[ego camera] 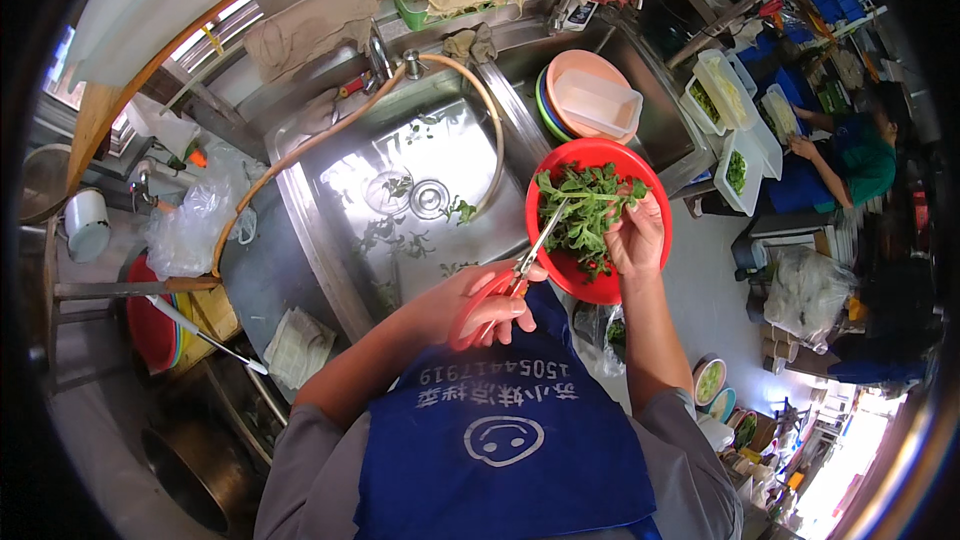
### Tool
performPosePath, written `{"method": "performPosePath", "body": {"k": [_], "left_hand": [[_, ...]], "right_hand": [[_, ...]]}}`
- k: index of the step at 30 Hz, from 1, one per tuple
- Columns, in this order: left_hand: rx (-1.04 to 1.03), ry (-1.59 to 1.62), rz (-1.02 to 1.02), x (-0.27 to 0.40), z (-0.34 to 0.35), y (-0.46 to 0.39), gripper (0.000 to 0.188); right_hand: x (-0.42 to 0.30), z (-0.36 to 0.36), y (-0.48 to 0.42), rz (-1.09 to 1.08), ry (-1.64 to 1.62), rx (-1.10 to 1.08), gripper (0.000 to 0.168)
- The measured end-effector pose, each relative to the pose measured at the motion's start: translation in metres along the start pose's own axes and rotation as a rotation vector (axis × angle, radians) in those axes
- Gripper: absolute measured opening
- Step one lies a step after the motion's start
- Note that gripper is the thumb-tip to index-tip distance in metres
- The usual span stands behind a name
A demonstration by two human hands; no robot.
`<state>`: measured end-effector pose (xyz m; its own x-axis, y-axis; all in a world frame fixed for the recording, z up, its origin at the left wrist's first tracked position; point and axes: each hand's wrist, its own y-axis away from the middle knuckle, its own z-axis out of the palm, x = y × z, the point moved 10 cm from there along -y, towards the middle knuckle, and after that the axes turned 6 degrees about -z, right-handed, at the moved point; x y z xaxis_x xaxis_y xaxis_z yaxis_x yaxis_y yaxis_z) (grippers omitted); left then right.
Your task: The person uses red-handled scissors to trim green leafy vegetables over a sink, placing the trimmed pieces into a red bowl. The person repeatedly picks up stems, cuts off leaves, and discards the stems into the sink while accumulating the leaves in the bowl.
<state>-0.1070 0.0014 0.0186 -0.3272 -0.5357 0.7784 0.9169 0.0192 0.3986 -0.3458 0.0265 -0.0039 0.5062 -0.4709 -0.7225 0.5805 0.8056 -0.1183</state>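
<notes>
My left hand (pixel 487 304) grips red-handled scissors (pixel 551 231), their metal blades reaching up over a red plastic bowl (pixel 576 281). The blade tips touch or lie very near a thick pale green stem (pixel 589 196). My right hand (pixel 636 234) pinches the leafy end of that stem between thumb and fingers. Beneath it, a heap of leafy greens (pixel 581 232) lies in the bowl, partly hidden by my right hand. The bowl is in front of me by the sink's near right corner; what supports it is hidden.
Wet leaf scraps lie in the stainless steel sink (pixel 465 127), where an orange hose (pixel 300 146) curves. Stacked basins (pixel 581 71) and a white plastic tray (pixel 600 101) fill part of the second basin. At right, a co-worker (pixel 847 157) handles food trays (pixel 739 172).
</notes>
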Motion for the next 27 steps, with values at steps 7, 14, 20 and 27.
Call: {"method": "performPosePath", "body": {"k": [7,14,20,27], "left_hand": [[0.017,0.02,0.012,-0.006,-0.006,0.002,0.049],[0.042,-0.009,-0.038,-0.005,-0.01,0.005,0.051],[-0.01,0.07,-0.023,-0.006,-0.006,0.011,0.053],[-0.044,0.093,-0.071,-0.011,-0.003,0.007,0.051]], "right_hand": [[0.006,0.005,-0.003,0.023,-0.004,-0.063,0.017],[0.01,0.001,-0.003,0.04,0.0,-0.053,0.014],[0.008,-0.003,-0.005,0.022,-0.023,-0.017,0.013],[0.012,0.003,-0.007,0.035,-0.02,-0.045,0.012]]}}
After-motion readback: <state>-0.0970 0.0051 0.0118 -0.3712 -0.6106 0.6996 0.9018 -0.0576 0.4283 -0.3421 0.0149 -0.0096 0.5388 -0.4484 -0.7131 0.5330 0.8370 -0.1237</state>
